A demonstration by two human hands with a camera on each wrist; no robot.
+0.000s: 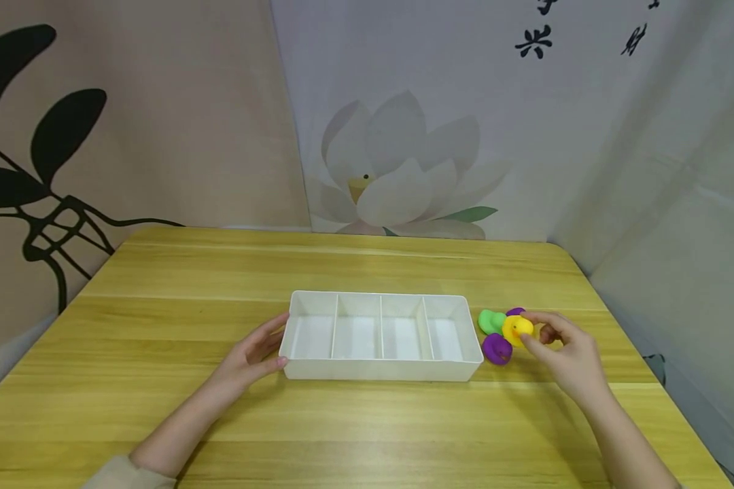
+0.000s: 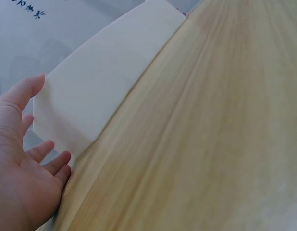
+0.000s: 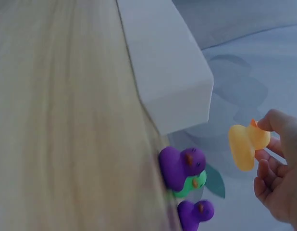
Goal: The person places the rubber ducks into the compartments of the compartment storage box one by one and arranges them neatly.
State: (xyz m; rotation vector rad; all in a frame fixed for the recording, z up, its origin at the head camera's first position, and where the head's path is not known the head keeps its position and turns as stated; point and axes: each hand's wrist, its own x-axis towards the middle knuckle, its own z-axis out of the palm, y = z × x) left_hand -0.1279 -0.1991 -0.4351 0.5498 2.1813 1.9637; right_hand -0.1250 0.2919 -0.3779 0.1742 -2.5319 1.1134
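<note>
A yellow rubber duck (image 3: 245, 144) is pinched between thumb and fingers of my right hand (image 1: 567, 353), held above the other ducks. Below it sit a green duck (image 1: 491, 321) and a purple duck (image 1: 497, 349), with a second purple duck (image 3: 194, 214) partly hidden behind in the head view. Just left of the ducks stands a white box (image 1: 379, 371) with several compartments, nothing visible inside them. My left hand (image 1: 252, 353) rests at the box's left end, its thumb at the front corner and its fingers loosely spread along the end wall.
The wooden table (image 1: 355, 435) carries the box and ducks, its right edge lying beyond my right hand. Behind the table hangs a cloth (image 1: 404, 102) printed with a lotus and dark characters.
</note>
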